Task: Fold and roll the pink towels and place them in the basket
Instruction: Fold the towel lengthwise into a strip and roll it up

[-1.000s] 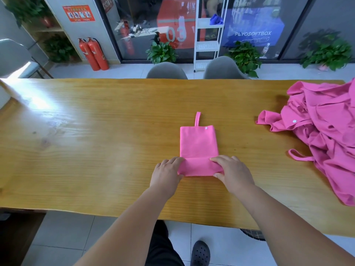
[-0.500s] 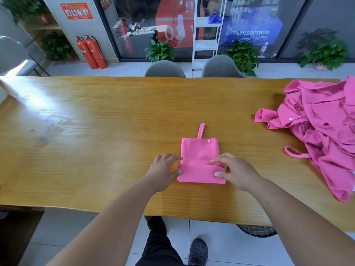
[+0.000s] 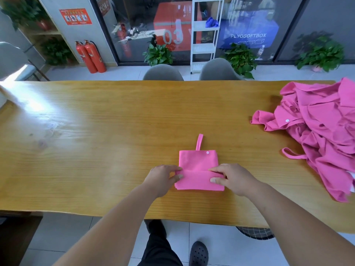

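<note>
- I am watching the left grip [image 3: 163, 178] pinching the left end of the folded towel [image 3: 197, 166], thumb lying on top of the turned-over flap and the fingers curling at its edge.
- The right grip [image 3: 233, 178] is clamping the right end of the same flap, thumb pressing on top and forefinger lying along the fold line.
- The towel is lying flat on the tabletop [image 3: 96, 141] between both grips, near the front edge. Its hanging strap [image 3: 199, 142] is pointing away from me and a white snap [image 3: 207, 152] is showing at the far right corner.
- A heap of loose pink towels [image 3: 322, 131] is sprawling at the right end of the tabletop, well apart from the folded one.
- A dark mesh basket [image 3: 255, 232] is peeking out from under the front edge on the right. I cannot tell what it is holding.
- The wood is stretching wide to the left of the towel, with glare washing over the far left corner.
- Beyond the far edge, two grey chairs [image 3: 163, 72] are standing tucked in, with a white shelf rack [image 3: 204, 35], potted plants [image 3: 158, 54] and two red fire extinguishers [image 3: 90, 56] lining the glass wall.
- Below the front edge, a dark shoe [image 3: 198, 253] is resting on pale floor tiles.
</note>
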A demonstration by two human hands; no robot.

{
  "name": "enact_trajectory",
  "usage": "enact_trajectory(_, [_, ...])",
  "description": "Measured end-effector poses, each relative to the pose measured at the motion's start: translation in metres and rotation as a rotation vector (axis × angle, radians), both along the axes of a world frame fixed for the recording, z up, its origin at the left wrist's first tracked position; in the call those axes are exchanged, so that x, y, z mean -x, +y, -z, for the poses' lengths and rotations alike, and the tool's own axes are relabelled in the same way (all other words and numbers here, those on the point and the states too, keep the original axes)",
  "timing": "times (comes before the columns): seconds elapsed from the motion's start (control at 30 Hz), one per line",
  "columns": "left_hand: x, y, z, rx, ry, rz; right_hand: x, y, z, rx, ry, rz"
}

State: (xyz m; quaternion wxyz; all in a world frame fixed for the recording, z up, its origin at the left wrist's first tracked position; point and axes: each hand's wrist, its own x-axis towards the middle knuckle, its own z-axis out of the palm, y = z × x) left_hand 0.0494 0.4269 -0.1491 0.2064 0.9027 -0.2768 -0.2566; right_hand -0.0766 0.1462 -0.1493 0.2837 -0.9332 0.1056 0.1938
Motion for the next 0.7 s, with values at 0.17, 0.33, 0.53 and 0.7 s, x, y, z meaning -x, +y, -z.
enact_trajectory(0.17, [0.008,-0.01,0.006,0.11,-0.194,-0.074,0.007,0.015,-0.001,0.158,-0.167,0.101])
enact_trajectory(0.33, [0.02,-0.014,0.019,0.132,-0.568,-0.028,0.018,0.035,0.006,0.326,-0.357,0.121])
enact_trajectory(0.53, [0.032,0.0,0.024,0.05,-0.477,0.043,0.025,0.031,0.006,0.339,-0.242,0.019])
enact_trajectory(0.7, [0.019,0.001,0.006,0.057,-0.133,-0.007,0.011,0.012,-0.001,0.013,-0.104,0.084])
